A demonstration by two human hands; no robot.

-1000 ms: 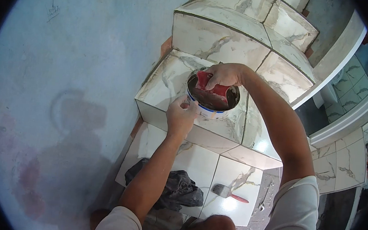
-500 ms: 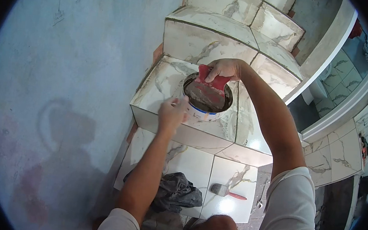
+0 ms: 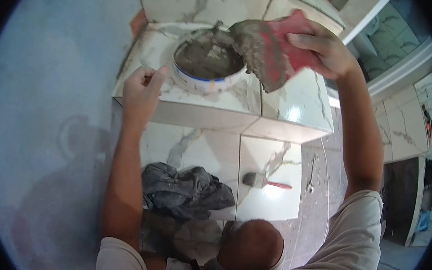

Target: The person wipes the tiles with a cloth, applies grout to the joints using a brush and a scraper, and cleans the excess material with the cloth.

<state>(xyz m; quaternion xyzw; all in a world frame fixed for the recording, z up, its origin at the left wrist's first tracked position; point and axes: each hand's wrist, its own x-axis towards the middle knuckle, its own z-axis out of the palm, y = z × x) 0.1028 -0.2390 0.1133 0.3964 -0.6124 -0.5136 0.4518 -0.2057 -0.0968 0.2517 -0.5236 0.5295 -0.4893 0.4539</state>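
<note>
My right hand [image 3: 329, 51] grips a red plastic scraper [image 3: 300, 46], whose blade is loaded with thick grey wet mortar [image 3: 261, 49]. It is held up at the right rim of a white round tub [image 3: 200, 83] with a blue band. Inside the tub lies more grey mortar [image 3: 207, 58]. On the left, my left hand [image 3: 142, 89] hovers beside the tub, apart from it, with curled fingers and the thumb against them; nothing shows in it. The tub stands on a marble-patterned tiled step [image 3: 234, 100], which has grey smears.
On the lower step lie a dark crumpled cloth [image 3: 186, 191] and a paintbrush [image 3: 265, 181] with a red handle. A pale blue wall [image 3: 63, 72] borders the steps on the left. My knee [image 3: 253, 244] is at the bottom. Tiled steps continue upward at the back.
My right hand has lifted the scraper out of the tub and to the right, with mortar on its blade. My left hand has drawn away from the tub. The view has shifted.
</note>
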